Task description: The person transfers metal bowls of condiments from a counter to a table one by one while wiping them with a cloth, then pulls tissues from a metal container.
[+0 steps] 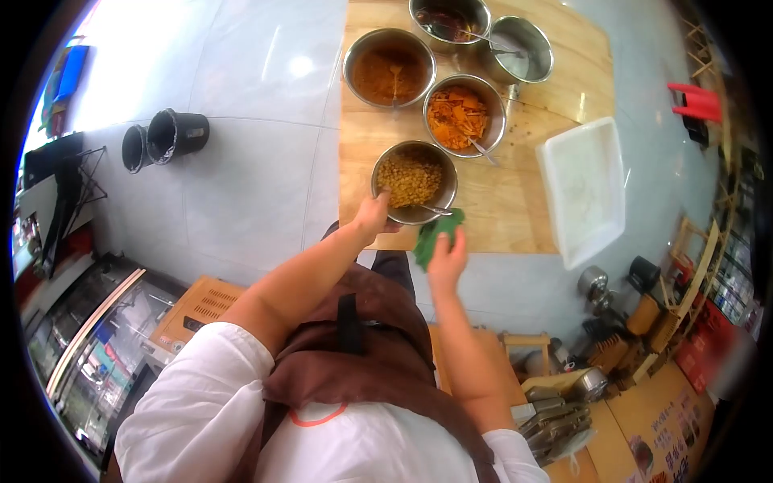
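Observation:
My left hand (374, 219) grips the near left rim of a steel bowl (447, 187) at the table's front edge. Yellowish beans or kernels (409, 179) fill part of this bowl, and a spoon (436, 210) leans on its near right rim. Just right of the bowl, my right hand (448, 253) holds a crumpled green cloth (435, 238), which reaches close to the rim. Behind stands a bowl of orange pieces (457, 119) with a spoon. A bowl of reddish-brown paste or sauce (390, 74) is at the back left.
Farther back on the wooden table (515, 197) are a bowl with dark red contents (444, 22) and a steel pot with white contents (523, 55). A translucent plastic tray (584, 191) lies at the right edge. Black bins (179, 137) stand on the floor at left.

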Available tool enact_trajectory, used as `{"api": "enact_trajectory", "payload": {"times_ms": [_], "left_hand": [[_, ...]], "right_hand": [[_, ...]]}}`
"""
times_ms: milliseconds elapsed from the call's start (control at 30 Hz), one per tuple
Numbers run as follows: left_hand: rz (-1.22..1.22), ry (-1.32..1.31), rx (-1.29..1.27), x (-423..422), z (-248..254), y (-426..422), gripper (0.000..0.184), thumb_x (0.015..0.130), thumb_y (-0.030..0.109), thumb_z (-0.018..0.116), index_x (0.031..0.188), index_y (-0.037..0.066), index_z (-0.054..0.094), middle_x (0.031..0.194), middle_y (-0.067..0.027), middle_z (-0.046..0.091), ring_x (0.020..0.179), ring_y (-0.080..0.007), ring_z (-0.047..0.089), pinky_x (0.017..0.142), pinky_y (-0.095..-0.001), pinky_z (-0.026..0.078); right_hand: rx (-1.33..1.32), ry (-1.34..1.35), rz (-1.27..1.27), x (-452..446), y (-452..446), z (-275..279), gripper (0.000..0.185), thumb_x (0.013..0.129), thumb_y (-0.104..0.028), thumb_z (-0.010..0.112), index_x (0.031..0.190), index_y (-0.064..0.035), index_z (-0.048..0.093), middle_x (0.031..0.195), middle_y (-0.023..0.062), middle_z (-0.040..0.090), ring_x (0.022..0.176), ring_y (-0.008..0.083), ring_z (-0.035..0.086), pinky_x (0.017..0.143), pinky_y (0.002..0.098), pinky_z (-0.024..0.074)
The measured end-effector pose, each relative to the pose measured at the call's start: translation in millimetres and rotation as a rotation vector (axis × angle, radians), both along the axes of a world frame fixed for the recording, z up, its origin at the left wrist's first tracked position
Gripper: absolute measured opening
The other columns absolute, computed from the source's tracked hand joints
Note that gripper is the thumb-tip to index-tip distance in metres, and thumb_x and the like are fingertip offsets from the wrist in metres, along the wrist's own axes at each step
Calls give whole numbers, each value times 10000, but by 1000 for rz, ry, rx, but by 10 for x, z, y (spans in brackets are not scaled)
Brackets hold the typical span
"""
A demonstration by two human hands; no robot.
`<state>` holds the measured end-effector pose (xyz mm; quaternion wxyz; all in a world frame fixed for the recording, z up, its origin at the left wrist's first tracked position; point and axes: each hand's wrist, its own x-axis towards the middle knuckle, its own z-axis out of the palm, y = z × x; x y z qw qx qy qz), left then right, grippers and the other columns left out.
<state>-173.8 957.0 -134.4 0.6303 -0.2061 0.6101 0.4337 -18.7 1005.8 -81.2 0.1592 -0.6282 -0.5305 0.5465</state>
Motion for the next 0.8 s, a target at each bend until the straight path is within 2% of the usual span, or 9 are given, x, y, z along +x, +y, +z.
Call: {"api": "enact_trajectory", "payload": {"times_ms": [67,133,167,233,300,500,667,767,800], "left_hand": [[-1,0,5,3,-1,0,487,917,397,415,1178,-14,429,990,-168,569,696,-265,608,602,-373,546],[-1,6,8,6,-24,-11,485,917,394,418,1175,-16,434,991,-166,570,704,-266,608,607,-377,546],[-28,59,-9,8,-49,-10,483,918,393,419,1162,-24,446,984,-170,571,706,-271,611,613,-380,547],[-59,112,-25,1,-46,16,482,918,391,420,1148,-31,457,977,-173,572,708,-275,614,619,-382,548],[-62,292,-31,19,-38,25,514,924,390,393,1029,-100,507,837,-193,602,643,-279,635,494,-348,534],[-165,147,4,-81,-113,29,527,931,371,377,1048,-133,476,841,-220,593,554,-295,627,458,-338,521],[-185,159,19,-151,-101,62,512,934,374,375,1070,-109,477,843,-203,596,588,-291,627,497,-353,536],[-64,147,36,-122,-71,97,503,933,375,384,1066,-100,481,837,-183,597,644,-289,625,519,-363,540],[5,151,33,-113,-68,119,497,932,374,389,1058,-98,485,829,-173,599,669,-285,620,527,-367,541]], "right_hand": [[405,-131,354,-45,-256,-103,415,879,-144,508,1245,30,420,1146,182,539,1021,282,551,838,351,448],[424,-143,585,-259,-288,31,440,849,-128,528,1257,-1,424,1093,202,537,998,341,543,819,377,457],[404,-223,666,-313,-302,11,455,806,-105,549,1243,-31,448,991,187,546,889,359,553,738,406,475],[455,-298,778,-298,-233,-94,446,793,-98,550,1226,-38,460,939,170,545,829,347,560,688,418,476],[586,-406,935,-241,-120,-174,399,765,-94,555,1161,-90,507,850,135,544,719,315,579,575,430,481],[808,-617,1303,-8,667,-146,335,762,-105,536,1095,-144,550,813,98,523,667,269,569,543,385,480],[955,-718,1298,-150,956,-138,380,770,-96,507,1144,-156,539,803,85,514,663,249,556,543,366,479],[893,-709,1197,-171,829,-207,379,790,-96,492,1163,-152,531,825,109,525,702,281,567,557,395,478],[729,-709,1121,-157,697,-234,366,801,-99,488,1163,-141,529,848,128,533,726,309,570,576,422,475]]}}
